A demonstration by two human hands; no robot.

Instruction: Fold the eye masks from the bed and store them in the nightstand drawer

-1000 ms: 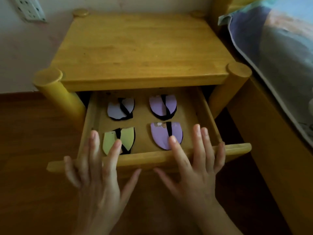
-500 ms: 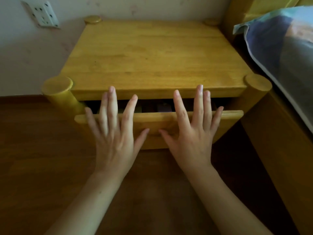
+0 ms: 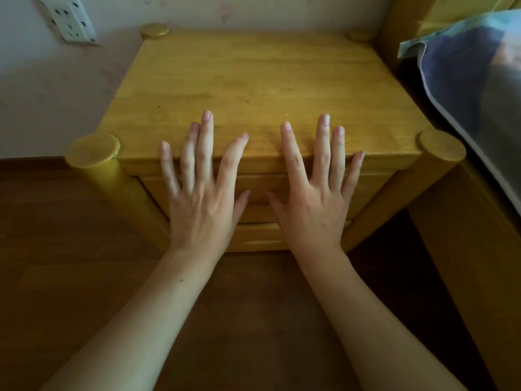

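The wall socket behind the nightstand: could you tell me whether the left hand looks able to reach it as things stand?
Probably yes: the left hand is open and empty, and nothing stands between it and the wall socket.

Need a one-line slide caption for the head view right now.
Both open hands, left and right, flat against the closed nightstand drawer.

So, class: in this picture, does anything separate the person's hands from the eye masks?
Yes. The closed drawer front does. Both the left hand and the right hand lie flat against it, and no masks are visible.
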